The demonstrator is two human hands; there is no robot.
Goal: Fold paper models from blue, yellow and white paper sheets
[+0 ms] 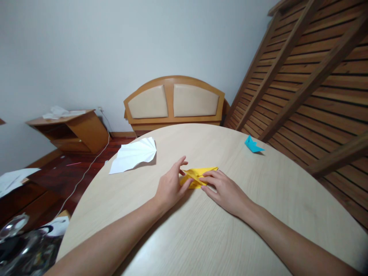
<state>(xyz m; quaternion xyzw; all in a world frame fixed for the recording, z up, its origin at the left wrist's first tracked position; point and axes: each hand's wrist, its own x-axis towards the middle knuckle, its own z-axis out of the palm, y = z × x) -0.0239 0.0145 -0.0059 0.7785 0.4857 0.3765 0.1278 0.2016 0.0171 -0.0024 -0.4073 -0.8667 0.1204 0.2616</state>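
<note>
A folded sheet of yellow origami paper (198, 174) lies on the round wooden table (184, 237), between my two hands. From the left, my left hand (171, 181) grips its edge, the thumb on top and the index finger raised. My right hand (225, 188) holds the paper's right side, fingertips resting on top and the thumb at the near edge. Creased flaps cross over each other in the middle of the paper. The fingers cover parts of both its ends.
A blue paper boat (253, 145) stands at the table's far right. Pleated white paper (135, 154) lies at the far left. Beyond the table are a headboard (169, 92), a slatted wooden frame (310, 80) on the right and a small cabinet (82, 134) on the left.
</note>
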